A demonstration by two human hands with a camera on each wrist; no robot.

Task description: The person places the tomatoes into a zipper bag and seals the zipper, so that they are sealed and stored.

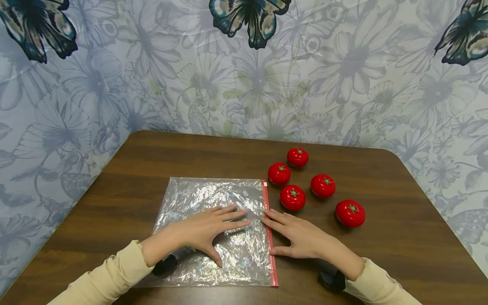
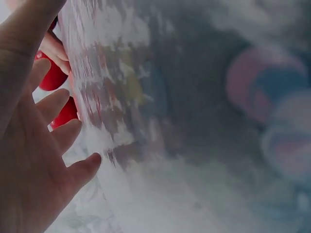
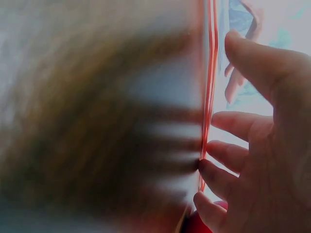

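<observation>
A clear plastic zip bag lies flat on the table, its red zip edge on the right side. My left hand is spread over the middle of the bag, fingers pointing right. In the left wrist view its fingertips come right at the shiny plastic. My right hand reaches in from the right with straight fingers, fingertips at the red zip edge. The right wrist view shows those fingers beside the red strip. Neither hand grips anything.
Several red tomatoes with green star-shaped tops stand right of the bag; the nearest tomato is just beyond my right hand, another tomato close to the zip edge. The brown wooden table ends at a floral cloth backdrop.
</observation>
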